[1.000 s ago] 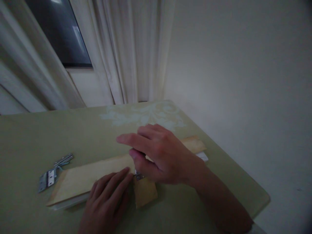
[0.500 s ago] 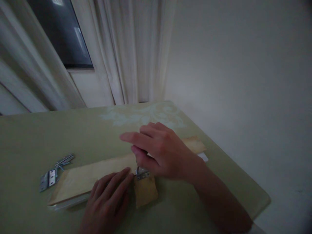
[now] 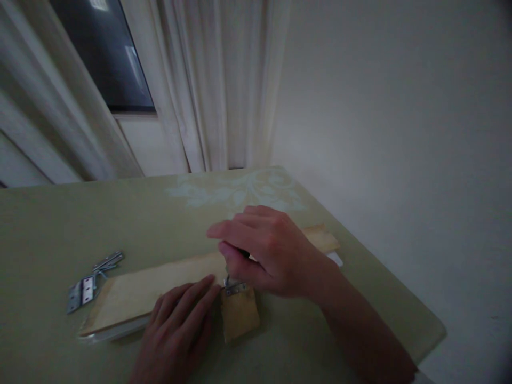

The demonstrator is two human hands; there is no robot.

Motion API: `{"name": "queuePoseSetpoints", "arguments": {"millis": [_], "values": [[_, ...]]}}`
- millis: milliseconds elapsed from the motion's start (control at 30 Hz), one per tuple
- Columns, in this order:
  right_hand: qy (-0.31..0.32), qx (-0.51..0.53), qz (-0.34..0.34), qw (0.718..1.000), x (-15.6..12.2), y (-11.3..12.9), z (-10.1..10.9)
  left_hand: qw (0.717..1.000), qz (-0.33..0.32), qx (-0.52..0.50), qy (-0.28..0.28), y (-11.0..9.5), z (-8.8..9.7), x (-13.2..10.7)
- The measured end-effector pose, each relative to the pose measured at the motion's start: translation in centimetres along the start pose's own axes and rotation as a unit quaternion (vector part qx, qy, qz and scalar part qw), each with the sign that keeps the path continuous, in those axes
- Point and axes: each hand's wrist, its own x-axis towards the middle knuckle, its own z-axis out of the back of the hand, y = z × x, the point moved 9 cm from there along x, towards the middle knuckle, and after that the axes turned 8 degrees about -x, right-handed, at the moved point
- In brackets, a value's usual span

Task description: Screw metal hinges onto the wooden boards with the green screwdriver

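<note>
Since a second ago, your right hand (image 3: 268,253) has shifted slightly to the right, so that more of the small metal hinge (image 3: 237,288) beneath it shows; your left hand (image 3: 180,320) has kept nearly the same place. Your right fingers are curled round a tool (image 3: 244,254), of which only a dark bit shows between finger and thumb; your index finger points out to the left. A thin metal piece stands up at the hinge's left end, just under your thumb, though you cannot tell from here whether it is the tool's tip or a screw. The hinge lies along the far edge of the small wooden piece (image 3: 240,317), next to the long board (image 3: 160,290). Your left hand rests on that board with its fingers stretched out, the tips close to the hinge. Off the board's left end, a loose hinge (image 3: 80,294) and some metal pieces (image 3: 109,261) lie on the green table (image 3: 120,224). Beyond your right wrist, another stretch of wood (image 3: 322,238) shows.
</note>
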Motion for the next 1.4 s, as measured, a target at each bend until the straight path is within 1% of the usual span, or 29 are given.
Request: {"name": "queuePoseSetpoints", "arguments": {"millis": [33,67,133,167,200,267,300,333,400,433,467,533,567,600,667,700,800,833,933,967,1067,1100,1167,1200,1233,1333,1367,1400], "values": [[0.007,0.011,0.011,1.0,0.0,0.2,0.0,1.0,-0.004,-0.001,-0.005,-0.1,0.1,0.0],[0.007,0.004,0.001,1.0,0.0,0.1,0.1,1.0,-0.005,-0.001,-0.008,-0.2,0.1,0.0],[0.003,-0.038,-0.058,0.998,-0.1,-1.0,0.4,1.0,0.003,-0.003,-0.008,-0.1,0.1,0.0],[0.004,-0.046,-0.072,0.996,-0.2,-1.3,0.4,1.0,0.008,-0.003,-0.005,0.0,0.0,0.0],[0.011,-0.033,-0.062,0.997,-0.1,-1.2,0.3,1.0,0.008,-0.001,-0.002,0.1,-0.1,-0.1],[0.026,0.019,-0.009,0.999,-0.1,-0.3,-0.1,1.0,-0.003,0.006,0.001,0.0,-0.2,-0.2],[0.027,0.029,0.004,0.999,-0.1,-0.1,-0.2,1.0,-0.009,0.009,0.0,0.0,-0.2,-0.3],[0.02,0.017,-0.007,1.0,0.0,-0.3,-0.2,1.0,-0.012,0.011,0.0,0.1,-0.2,-0.4],[0.001,-0.044,-0.072,0.996,-0.1,-1.5,0.0,1.0,-0.01,0.012,0.004,0.2,-0.2,-0.4],[-0.005,-0.063,-0.086,0.994,-0.1,-1.7,0.1,1.0,-0.009,0.011,0.008,0.2,-0.2,-0.4],[-0.003,-0.06,-0.075,0.995,0.0,-1.4,0.0,1.0,-0.005,0.01,0.011,0.2,-0.2,-0.4],[0.007,-0.017,-0.014,1.0,0.1,-0.2,-0.3,1.0,-0.002,0.007,0.007,0.1,0.0,-0.2],[0.007,-0.008,0.005,1.0,0.1,0.2,-0.3,1.0,-0.004,0.004,0.003,0.0,0.2,-0.2],[0.001,-0.018,-0.001,1.0,0.1,0.2,-0.2,1.0,-0.005,0.002,0.0,-0.1,0.2,-0.1],[-0.013,-0.068,-0.051,0.996,0.0,-0.6,0.2,1.0,0.001,-0.002,-0.003,-0.2,0.3,0.0],[-0.014,-0.076,-0.057,0.995,0.0,-0.7,0.2,1.0,0.005,-0.002,-0.003,-0.1,0.2,0.0],[0.006,-0.017,0.006,1.0,0.1,0.4,-0.2,1.0,0.004,0.009,-0.009,0.0,0.2,0.0],[0.004,-0.013,0.011,1.0,0.1,0.4,-0.2,1.0,-0.002,0.012,-0.009,0.0,0.1,-0.1],[-0.02,-0.071,-0.056,0.996,0.0,-0.8,0.3,1.0,-0.002,0.012,-0.005,0.3,0.0,-0.1],[-0.019,-0.069,-0.053,0.996,0.0,-0.8,0.2,1.0,0.002,0.011,0.0,0.4,-0.1,-0.2],[0.007,0.003,0.009,1.0,0.1,0.3,-0.2,1.0,0.0,0.014,0.0,0.2,0.0,-0.2],[0.007,0.003,0.005,1.0,0.1,0.3,-0.2,1.0,0.003,0.012,-0.003,0.1,0.1,-0.2],[-0.006,-0.046,-0.05,0.998,0.1,-0.7,0.0,1.0,0.013,0.005,-0.006,0.2,0.2,-0.1],[-0.01,-0.064,-0.065,0.996,0.0,-0.9,0.1,1.0,0.016,0.002,-0.004,0.2,0.2,-0.1],[-0.009,-0.061,-0.056,0.997,0.1,-0.8,0.1,1.0,0.015,0.002,-0.002,0.2,0.2,-0.1],[0.002,0.0,0.015,1.0,0.1,0.5,-0.1,1.0,-0.005,0.011,0.0,0.0,0.2,-0.1],[-0.005,-0.006,0.015,1.0,0.1,0.6,0.0,1.0,-0.007,0.012,0.001,0.0,0.1,-0.1],[-0.015,-0.028,-0.006,0.999,0.0,0.3,0.2,1.0,-0.004,0.01,0.002,0.1,0.1,-0.1]]}}
